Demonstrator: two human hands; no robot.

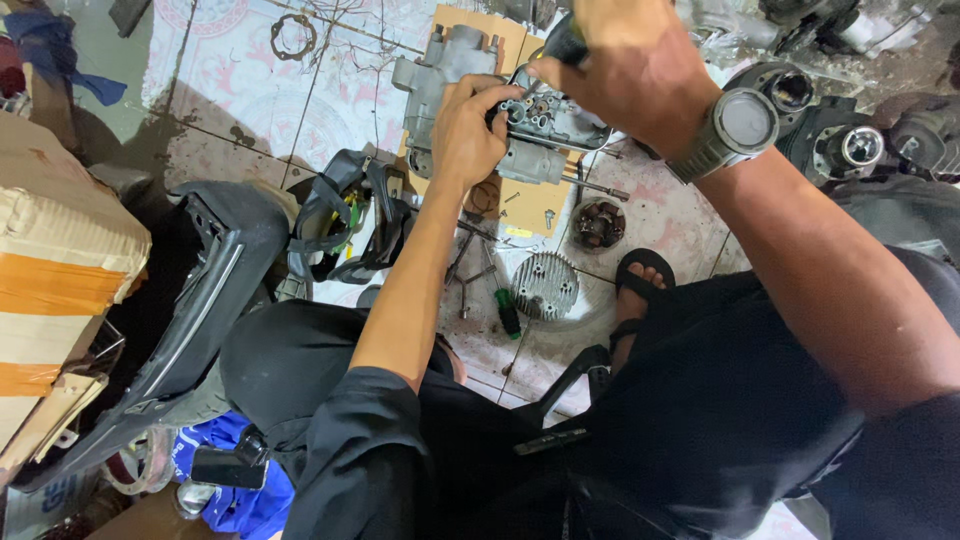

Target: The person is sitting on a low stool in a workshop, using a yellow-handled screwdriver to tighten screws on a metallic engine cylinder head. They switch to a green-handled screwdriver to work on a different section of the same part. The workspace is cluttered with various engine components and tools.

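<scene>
Engine part (545, 125) is open, innards showing, sitting on cardboard (530, 200) on the floor. Left hand (470, 130) clamps its edge, right hand (625, 65) closed on a dark-handled tool (565, 42). Looks mid-job: loose bolts, finned cover (545, 287), screwdriver (503, 300) lie around.

Carburettor (545, 130) dull grey cast metal; cardboard box (60, 250) matt; floor tiles (250, 90) grimy.

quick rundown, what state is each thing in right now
left hand: gripping the engine part
right hand: closed on a dark tool handle
engine part: opened, insides exposed
green-handled screwdriver: lying loose on the floor
finned round cover: detached, flat on the tiles
</scene>
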